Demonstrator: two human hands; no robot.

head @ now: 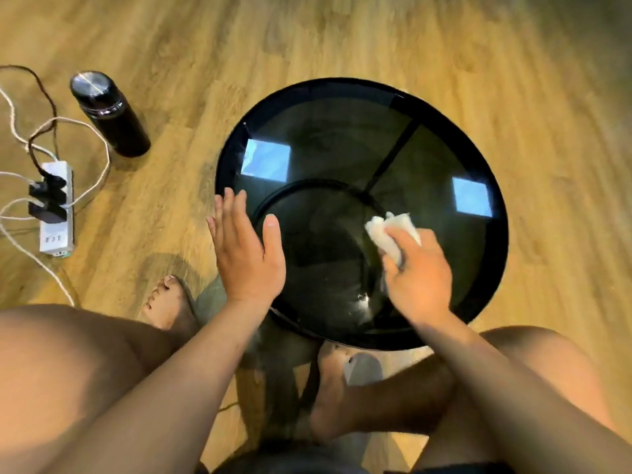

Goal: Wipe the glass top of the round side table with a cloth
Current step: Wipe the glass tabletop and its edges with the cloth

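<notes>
The round side table (342, 131) has a dark glass top in a black rim and stands just in front of my knees. My right hand (419, 271) is shut on a crumpled white cloth (390, 230), which is pressed on the glass right of centre. My left hand (244, 248) rests flat with fingers spread on the table's left rim, holding nothing. Two bright square reflections show on the glass, and the black frame and a lower ring are visible through it.
A black flask (109, 114) stands on the wooden floor left of the table. Farther left lies a white power strip (56, 206) with black plugs and loose cables. My bare feet and knees are close under the table's near edge.
</notes>
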